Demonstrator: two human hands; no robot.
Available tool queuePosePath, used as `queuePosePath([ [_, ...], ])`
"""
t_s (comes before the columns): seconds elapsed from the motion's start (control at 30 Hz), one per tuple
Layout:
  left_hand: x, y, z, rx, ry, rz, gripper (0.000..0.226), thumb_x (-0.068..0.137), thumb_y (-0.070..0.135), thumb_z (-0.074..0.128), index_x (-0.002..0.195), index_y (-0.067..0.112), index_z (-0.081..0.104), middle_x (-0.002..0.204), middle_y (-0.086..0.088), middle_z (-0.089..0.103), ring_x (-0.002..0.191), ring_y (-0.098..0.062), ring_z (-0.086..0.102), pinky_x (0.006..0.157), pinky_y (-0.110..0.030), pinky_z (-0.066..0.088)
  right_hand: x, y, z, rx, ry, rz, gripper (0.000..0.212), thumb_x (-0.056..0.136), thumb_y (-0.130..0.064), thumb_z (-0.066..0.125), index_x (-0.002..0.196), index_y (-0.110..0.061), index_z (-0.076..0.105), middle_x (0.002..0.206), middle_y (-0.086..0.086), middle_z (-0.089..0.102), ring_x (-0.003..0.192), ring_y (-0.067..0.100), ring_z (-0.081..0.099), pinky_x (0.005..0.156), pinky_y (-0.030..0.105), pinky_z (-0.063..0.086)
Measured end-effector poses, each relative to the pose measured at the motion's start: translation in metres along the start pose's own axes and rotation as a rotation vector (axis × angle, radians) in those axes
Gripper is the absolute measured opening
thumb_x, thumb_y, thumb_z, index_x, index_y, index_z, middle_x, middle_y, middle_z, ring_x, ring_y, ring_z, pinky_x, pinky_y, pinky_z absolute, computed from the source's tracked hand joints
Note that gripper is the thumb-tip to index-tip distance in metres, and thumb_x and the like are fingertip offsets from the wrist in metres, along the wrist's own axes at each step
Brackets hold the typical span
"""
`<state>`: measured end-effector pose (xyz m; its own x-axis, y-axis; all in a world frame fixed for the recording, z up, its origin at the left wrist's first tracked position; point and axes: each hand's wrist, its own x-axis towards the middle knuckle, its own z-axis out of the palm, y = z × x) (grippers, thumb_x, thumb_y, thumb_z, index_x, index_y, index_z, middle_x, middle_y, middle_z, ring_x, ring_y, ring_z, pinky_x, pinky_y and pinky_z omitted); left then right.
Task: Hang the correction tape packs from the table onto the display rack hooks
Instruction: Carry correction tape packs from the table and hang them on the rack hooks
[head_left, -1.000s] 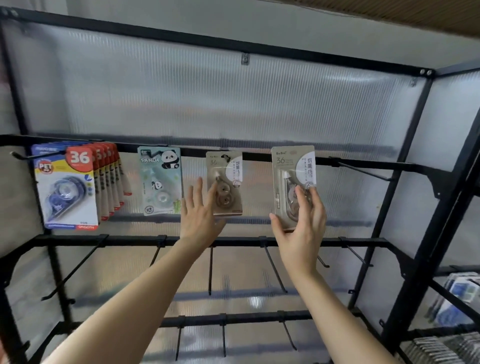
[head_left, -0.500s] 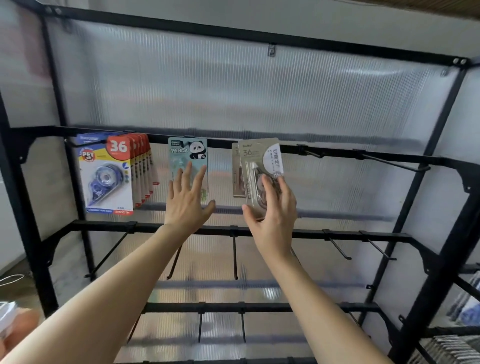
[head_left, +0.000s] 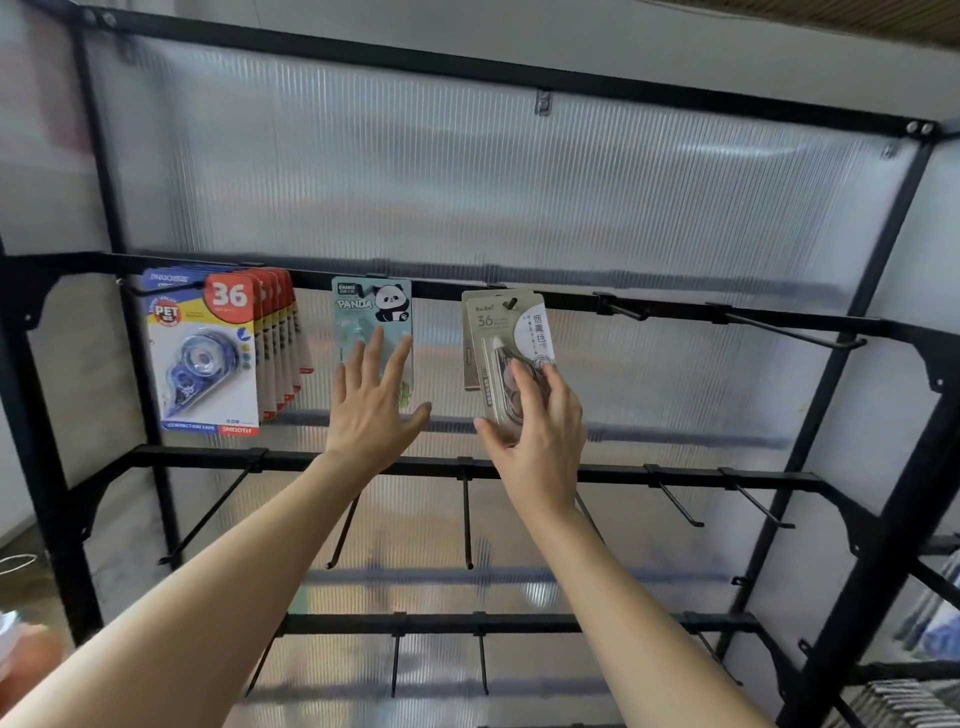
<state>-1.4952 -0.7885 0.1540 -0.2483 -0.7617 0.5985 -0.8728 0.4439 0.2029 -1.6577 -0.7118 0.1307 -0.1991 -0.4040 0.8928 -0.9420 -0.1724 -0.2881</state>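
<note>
The right hand (head_left: 540, 431) pinches a beige blister-carded correction tape pack (head_left: 506, 338) by its lower half, lifting its hang-hole onto a hook of the black metal rail (head_left: 675, 312). The left hand (head_left: 371, 405), fingers spread, is raised before the pale green panda-printed pack (head_left: 371, 312) hanging under that rail (probably steadying it; contact unclear). Under the rail: two beige packs, one panda pack, at least five blue-and-red packs (head_left: 208, 353); toward its right end, two bare hooks (head_left: 789, 332).

The left hand (head_left: 371, 410) and the right hand (head_left: 540, 431) are bare, with slim, long fingers (head_left: 370, 358). The left forearm (head_left: 223, 597) and the right forearm (head_left: 618, 587) are bare as well, uncovered down to the lower edge of the view.
</note>
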Motion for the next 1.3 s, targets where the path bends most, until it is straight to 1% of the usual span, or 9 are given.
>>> queuePosePath([
  [0.13,0.005,-0.003,0.009,0.037,-0.019,-0.015,0.086,0.094,0.051,0.047,0.151,0.029,-0.013,0.158,-0.006,-0.021,0.145,-0.029,-0.02,0.113,-0.04,-0.014,0.008,0.008,0.015,-0.04,-0.065,0.006,0.076,0.068,-0.036,0.084,0.132,-0.016,0.048,0.132,0.023,0.05,0.116,0.043,0.052,0.082,0.054,0.049],
  [0.27,0.01,-0.005,0.017,0.082,0.026,-0.02,0.085,0.093,0.049,0.049,0.152,0.026,-0.008,0.158,-0.008,-0.02,0.144,-0.03,-0.022,0.111,-0.04,-0.019,0.021,0.016,0.03,-0.062,-0.113,0.035,0.078,0.067,-0.036,0.085,0.134,-0.015,0.052,0.136,0.024,0.047,0.12,0.044,0.049,0.085,0.056,0.048],
  [0.4,0.015,-0.007,0.022,0.078,0.044,-0.024,0.085,0.093,0.046,0.052,0.152,0.026,-0.005,0.158,-0.008,-0.02,0.144,-0.03,-0.023,0.111,-0.041,-0.02,0.031,0.02,0.044,-0.066,-0.195,0.075,0.078,0.074,-0.035,0.08,0.142,-0.018,0.045,0.147,0.022,0.036,0.131,0.042,0.038,0.094,0.056,0.043],
  [0.53,0.016,-0.01,0.025,0.089,0.041,-0.023,0.084,0.093,0.044,0.052,0.153,0.026,-0.003,0.158,-0.006,-0.021,0.143,-0.029,-0.025,0.112,-0.042,-0.019,0.029,0.021,0.055,-0.028,-0.22,0.052,0.077,0.073,-0.014,0.082,0.141,-0.018,0.047,0.148,0.024,0.033,0.128,0.045,0.04,0.09,0.057,0.048],
  [0.63,0.017,-0.011,0.025,0.11,0.028,-0.038,0.083,0.094,0.046,0.05,0.153,0.027,-0.005,0.158,-0.006,-0.021,0.143,-0.029,-0.025,0.112,-0.043,-0.018,0.029,0.023,0.059,0.013,-0.254,0.037,0.078,0.078,-0.007,0.076,0.146,-0.019,0.038,0.152,0.023,0.025,0.133,0.042,0.035,0.094,0.052,0.05],
  [0.8,0.016,-0.01,0.019,0.114,-0.016,-0.044,0.082,0.095,0.046,0.047,0.152,0.028,-0.008,0.159,-0.006,-0.02,0.143,-0.029,-0.025,0.113,-0.044,-0.017,0.032,0.026,0.05,0.04,-0.357,0.054,0.076,0.089,-0.012,0.065,0.151,-0.025,0.023,0.159,0.015,0.006,0.143,0.033,0.019,0.105,0.044,0.043],
  [0.97,-0.001,-0.01,0.009,0.083,-0.009,-0.009,0.078,0.096,0.046,0.046,0.153,0.025,-0.003,0.159,-0.007,-0.018,0.144,-0.03,-0.022,0.114,-0.044,-0.016,0.023,0.023,0.028,-0.04,-0.371,0.061,0.072,0.091,-0.017,0.062,0.152,-0.023,0.023,0.159,0.016,0.009,0.144,0.034,0.02,0.112,0.047,0.033],
  [1.13,-0.036,-0.004,0.01,0.091,-0.051,-0.014,0.077,0.096,0.044,0.046,0.153,0.025,-0.002,0.159,-0.009,-0.016,0.145,-0.031,-0.018,0.116,-0.045,-0.012,-0.01,0.018,-0.003,-0.121,-0.506,0.084,0.069,0.096,-0.025,0.054,0.153,-0.022,0.015,0.159,0.015,0.01,0.146,0.031,0.014,0.115,0.044,0.023],
  [1.3,-0.088,0.01,0.016,0.089,-0.133,-0.062,0.078,0.096,0.045,0.047,0.153,0.026,-0.001,0.16,-0.008,-0.014,0.146,-0.03,-0.015,0.116,-0.046,-0.01,-0.061,0.016,-0.035,-0.172,-0.635,0.123,0.071,0.096,-0.025,0.055,0.154,-0.023,0.013,0.159,0.015,0.009,0.146,0.032,0.013,0.116,0.044,0.022],
])
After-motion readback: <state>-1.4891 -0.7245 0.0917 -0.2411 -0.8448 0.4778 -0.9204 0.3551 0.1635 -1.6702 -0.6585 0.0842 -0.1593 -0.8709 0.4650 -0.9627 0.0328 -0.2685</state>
